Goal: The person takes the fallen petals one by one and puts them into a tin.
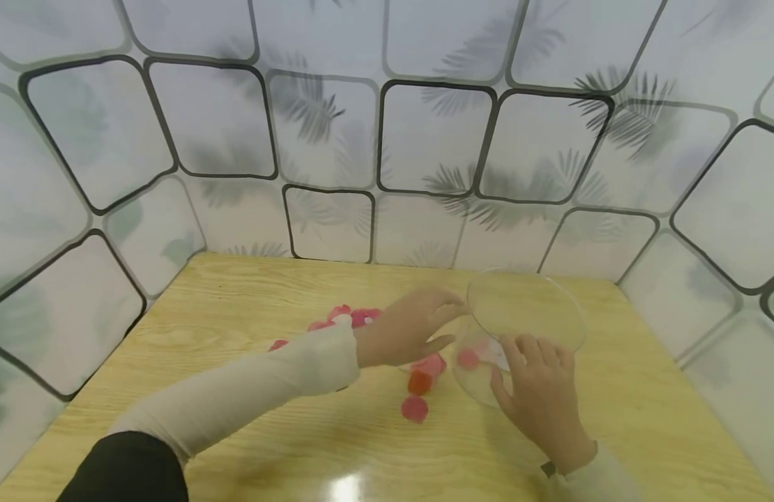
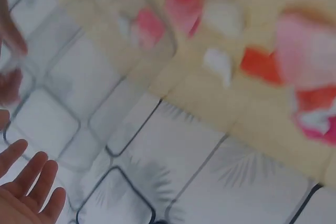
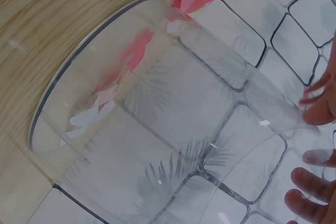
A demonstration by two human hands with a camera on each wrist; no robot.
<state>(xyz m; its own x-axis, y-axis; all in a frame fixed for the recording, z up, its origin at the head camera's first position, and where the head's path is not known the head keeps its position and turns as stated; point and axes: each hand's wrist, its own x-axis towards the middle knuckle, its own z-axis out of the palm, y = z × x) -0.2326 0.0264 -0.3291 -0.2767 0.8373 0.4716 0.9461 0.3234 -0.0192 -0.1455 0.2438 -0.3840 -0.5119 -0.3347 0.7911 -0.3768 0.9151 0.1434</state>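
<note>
A clear round container [image 1: 553, 279] stands on the right of the table, its see-through wall [image 3: 220, 129] filling much of the right wrist view. Inside it, low down, lie a few pink and white petals [image 3: 113, 90]. My right hand [image 1: 540, 390] grips the container at its near rim, fingers over the top and thumb spread along the outside. My left hand [image 1: 412, 328] reaches in from the left, palm turned toward the container; its fingers [image 2: 39, 182] are straight and spread, fingertips right beside the rim, nothing held.
Pink petals [image 1: 362, 317] lie in a loose pile behind my left forearm. Nearer the container are a red-orange petal [image 1: 420, 382] and a magenta petal [image 1: 415, 409]. Patterned cloth walls [image 1: 327, 223] enclose the wooden table [image 1: 236, 446] at the back and sides.
</note>
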